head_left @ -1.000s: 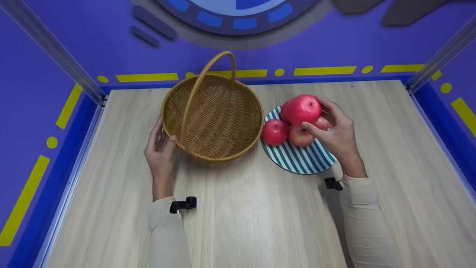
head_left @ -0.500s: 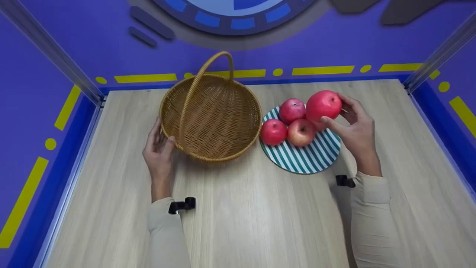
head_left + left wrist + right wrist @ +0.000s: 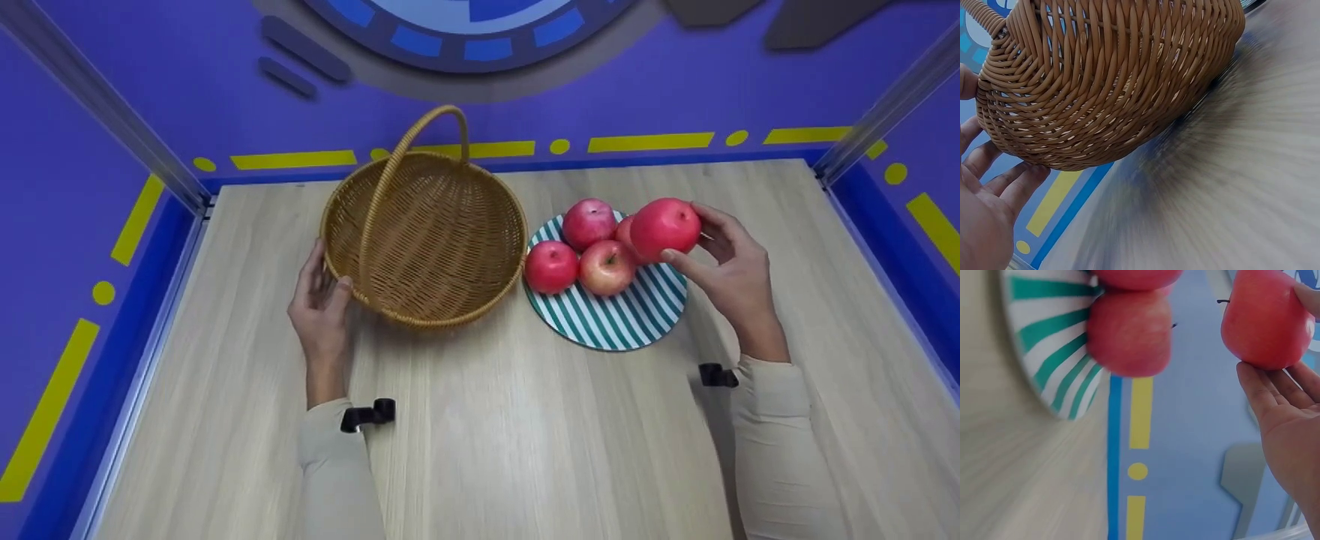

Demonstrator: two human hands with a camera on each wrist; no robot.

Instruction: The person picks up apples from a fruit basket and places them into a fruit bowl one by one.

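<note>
My left hand (image 3: 321,319) grips the left side of a brown wicker basket (image 3: 435,321) with an arched handle. Its thumb is at the rim, and in the left wrist view the fingers (image 3: 1026,185) lie along the woven wall (image 3: 1100,95). Over the right side of a green-and-white striped round plate (image 3: 600,326), my right hand (image 3: 731,262) holds a red apple (image 3: 666,227) between thumb and fingers. Several more apples sit on the plate, among them a paler one (image 3: 607,268) with its stem up. Another plate apple (image 3: 1129,334) appears below the held one in the right wrist view.
The light wooden table (image 3: 480,450) is bounded by a purple back wall (image 3: 637,97) and side walls with yellow markings. The plate lies right beside the basket. Small black devices (image 3: 367,415) are worn at both wrists.
My right hand has moved the apple to the right across the plate, then slightly nearer to me, uncovering the other apples. The left hand and basket have stayed nearly still.
</note>
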